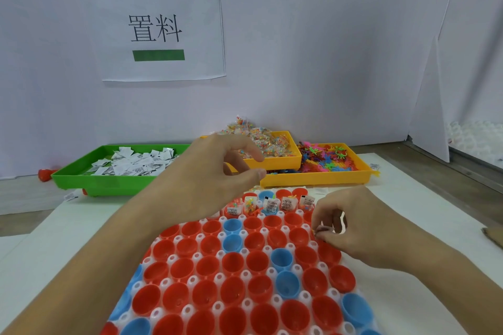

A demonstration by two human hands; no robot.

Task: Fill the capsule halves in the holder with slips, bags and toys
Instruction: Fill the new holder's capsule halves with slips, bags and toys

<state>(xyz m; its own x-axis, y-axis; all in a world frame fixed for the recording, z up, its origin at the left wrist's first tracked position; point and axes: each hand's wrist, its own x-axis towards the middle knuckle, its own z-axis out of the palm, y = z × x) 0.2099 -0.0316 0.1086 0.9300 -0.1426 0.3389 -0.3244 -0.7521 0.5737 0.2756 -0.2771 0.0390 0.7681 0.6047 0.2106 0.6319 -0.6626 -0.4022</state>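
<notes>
Small item, too small to ID, pinched by R hand (351, 228) over capsule holder (275, 270); L hand (215, 171) raised, fingers relaxed, holding nothing.

Trays: three in total. One green tray (81, 181) contains paper slips (136, 162), too many to count. Two yellow trays: the rear one (292, 159) holds small clear bags (261, 139); the front one (326, 179) holds plastic toys (326, 156). One white holder (275, 272) carries red and blue capsule halves (234, 262); red outnumbers blue. Hands: two. Wall sign (160, 30): one.
</notes>
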